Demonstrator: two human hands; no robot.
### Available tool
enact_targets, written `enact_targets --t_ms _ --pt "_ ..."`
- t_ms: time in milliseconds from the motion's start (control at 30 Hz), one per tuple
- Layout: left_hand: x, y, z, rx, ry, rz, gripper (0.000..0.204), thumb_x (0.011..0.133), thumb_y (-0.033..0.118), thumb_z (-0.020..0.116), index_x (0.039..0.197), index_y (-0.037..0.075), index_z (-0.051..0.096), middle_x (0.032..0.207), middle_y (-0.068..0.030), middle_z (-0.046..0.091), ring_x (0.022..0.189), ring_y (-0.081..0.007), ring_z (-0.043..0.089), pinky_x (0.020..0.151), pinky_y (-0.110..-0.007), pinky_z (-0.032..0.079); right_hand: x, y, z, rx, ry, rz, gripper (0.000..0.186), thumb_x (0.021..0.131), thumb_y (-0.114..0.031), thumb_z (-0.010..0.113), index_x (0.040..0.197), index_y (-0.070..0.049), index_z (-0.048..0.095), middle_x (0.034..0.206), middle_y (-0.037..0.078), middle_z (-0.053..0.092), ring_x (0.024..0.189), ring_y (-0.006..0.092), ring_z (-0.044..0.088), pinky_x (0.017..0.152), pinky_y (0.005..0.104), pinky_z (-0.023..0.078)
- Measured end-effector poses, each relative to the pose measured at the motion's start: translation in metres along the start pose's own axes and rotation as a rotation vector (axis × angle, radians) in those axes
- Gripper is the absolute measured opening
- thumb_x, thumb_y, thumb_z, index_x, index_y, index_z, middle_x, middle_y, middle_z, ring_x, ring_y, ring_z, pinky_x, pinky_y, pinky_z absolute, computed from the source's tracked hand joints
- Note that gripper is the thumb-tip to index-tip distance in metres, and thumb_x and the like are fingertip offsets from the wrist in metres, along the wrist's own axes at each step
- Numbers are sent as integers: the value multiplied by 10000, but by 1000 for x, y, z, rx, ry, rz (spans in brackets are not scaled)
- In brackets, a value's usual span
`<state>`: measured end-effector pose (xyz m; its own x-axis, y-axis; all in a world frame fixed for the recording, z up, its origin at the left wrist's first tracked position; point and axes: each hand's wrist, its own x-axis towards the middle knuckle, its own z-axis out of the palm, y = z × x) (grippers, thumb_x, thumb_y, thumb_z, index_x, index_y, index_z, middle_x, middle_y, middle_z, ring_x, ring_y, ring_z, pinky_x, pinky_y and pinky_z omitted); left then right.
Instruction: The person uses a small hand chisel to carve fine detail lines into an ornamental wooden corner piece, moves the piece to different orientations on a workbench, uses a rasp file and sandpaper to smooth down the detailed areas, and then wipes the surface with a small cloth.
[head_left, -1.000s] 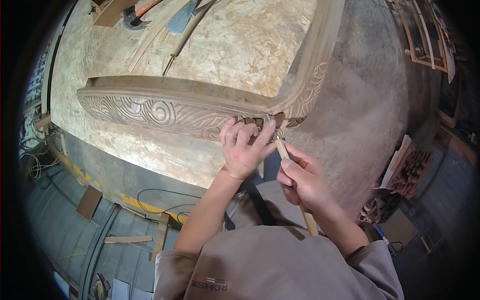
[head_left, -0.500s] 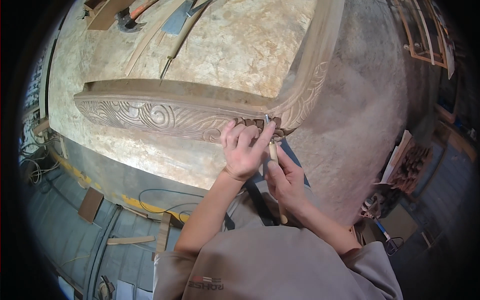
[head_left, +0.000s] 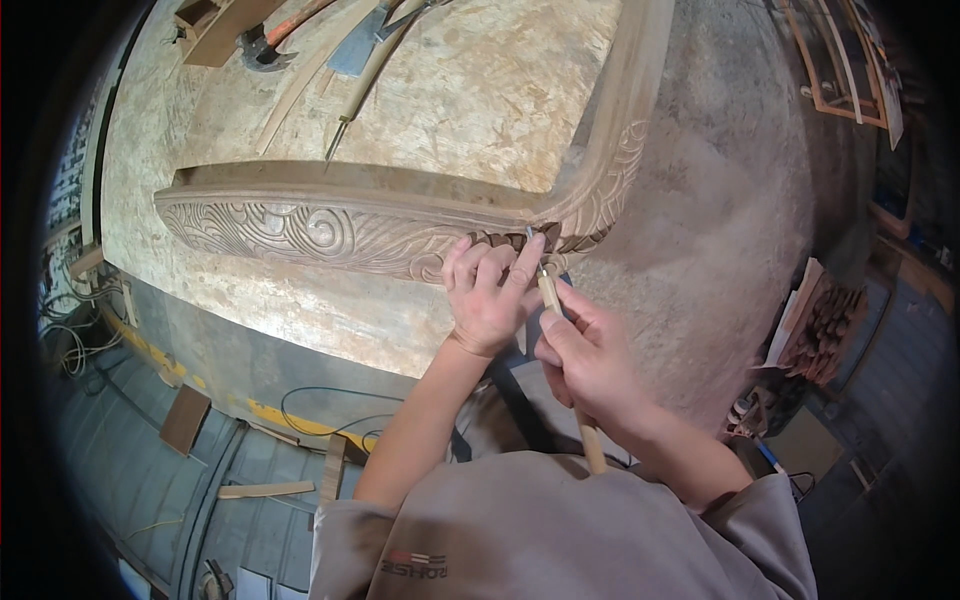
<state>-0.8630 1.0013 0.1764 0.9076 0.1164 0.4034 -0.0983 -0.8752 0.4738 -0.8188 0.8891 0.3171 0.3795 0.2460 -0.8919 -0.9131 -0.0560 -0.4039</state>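
Note:
My right hand (head_left: 590, 355) is closed round the pale wooden handle of a carving chisel (head_left: 550, 292); the handle's end sticks out below, near my shirt. The narrow metal blade points away from me, its tip at the dark carved corner of a wooden frame (head_left: 390, 238). My left hand (head_left: 488, 300) rests over the frame's near edge with fingers bent, its index finger pressed along the blade. Its thumb is mostly hidden. Swirling relief carving runs along the frame's left arm and up the bend on the right.
Beyond the frame lie a second long-handled chisel (head_left: 365, 85), a wide blue-grey blade (head_left: 352, 52), thin wood strips and an orange-handled hammer (head_left: 268, 48). The worn tabletop (head_left: 270, 310) ends at the left. Cables (head_left: 310, 405) hang below its edge; wood offcuts (head_left: 185, 418) lie lower down.
My right hand has shifted a little right, and the chisel handle slants more, its lower end swinging right. My left hand stays on the carving. The whole view has shifted slightly.

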Motion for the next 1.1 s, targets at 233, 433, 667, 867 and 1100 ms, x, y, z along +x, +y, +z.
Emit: enact_targets --t_ms 233,433,667,867,1100 --pt "5 2 -8 -22 7 51 451 713 204 713 1163 217 739 943 13 573 966 -197 539 1038 -448 393 8 35 -41 -114 -61 -214 413 1025 -117 497 1434 -69 522 764 24 574 607 72 539 513 222 437" --pt "21 37 -30 -85 144 105 258 693 168 717 941 110 753 864 30 632 844 -182 526 834 -363 364 -15 1 -75 212 -426 -677 387 1009 -83 462 1340 109 520 920 144 613 761 215 613 660 313 518" --pt "31 41 -20 -83 170 -129 313 722 184 783 1027 129 743 908 6 614 882 -215 542 816 -373 371 66 -46 -50 -421 -269 -1192 193 1059 -231 500 1119 -50 527 855 91 577 707 168 553 639 317 500" --pt "28 -30 -28 133 228 -227 508 839 220 740 1313 82 621 1327 -168 565 1283 -398 488 1106 -492 367 136 -95 -36 209 -506 -739 295 1066 -379 511 915 -127 473 710 -14 460 547 71 412 439 224 331" --pt "10 -50 -25 368 157 -414 538 928 397 568 1420 179 569 1513 -91 456 1443 -325 352 1204 -513 192 150 -78 -14 45 -586 -753 361 1066 -425 494 901 -104 471 644 -22 422 489 64 363 412 217 284"
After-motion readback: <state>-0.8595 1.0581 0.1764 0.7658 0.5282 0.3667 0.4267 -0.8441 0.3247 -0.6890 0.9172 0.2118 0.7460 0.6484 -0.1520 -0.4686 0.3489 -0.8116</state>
